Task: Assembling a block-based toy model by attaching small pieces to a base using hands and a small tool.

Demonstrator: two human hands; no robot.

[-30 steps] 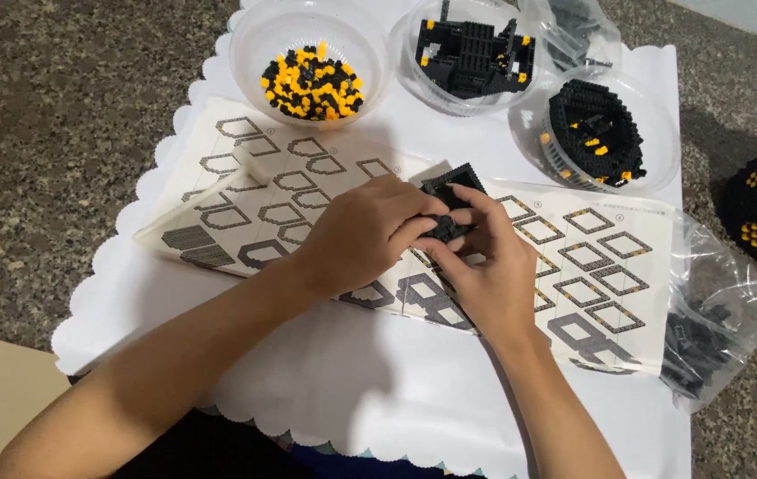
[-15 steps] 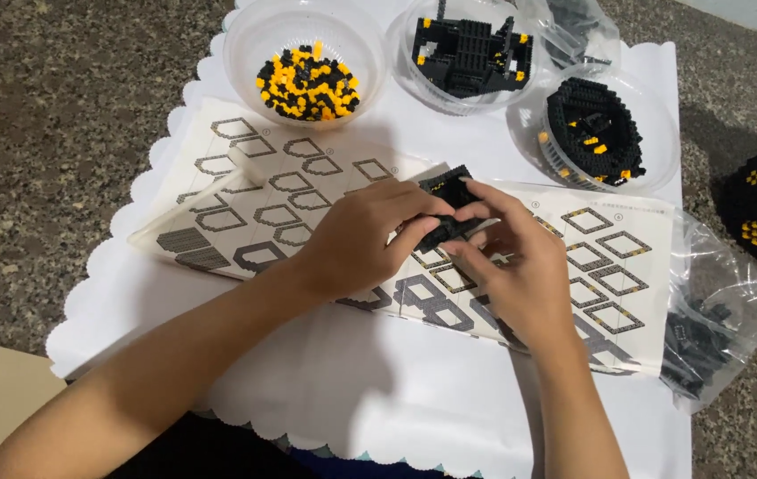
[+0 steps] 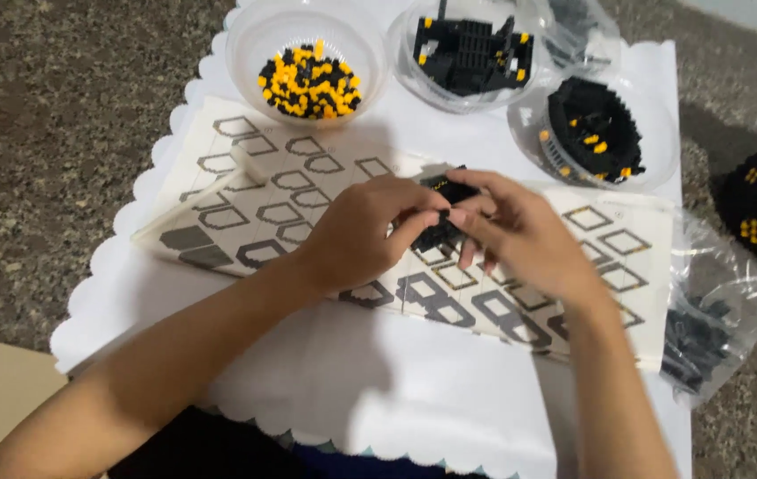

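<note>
— Where is the black block piece (image 3: 443, 213)?

— Over the instruction sheet (image 3: 307, 191), between both hands, just above the paper.

— Who has it?

— The left hand (image 3: 365, 232) pinches its near side with thumb and fingers closed on it; the right hand (image 3: 520, 235) clamps the far side. Both are equally close.

— Its long axis?

— Seemingly tilted from upper right to lower left, though the fingers hide most of it.

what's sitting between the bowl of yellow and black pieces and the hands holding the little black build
In the head view, only the instruction sheet lies between the bowl of yellow and black pieces and the left hand and right hand holding the black build.
</note>
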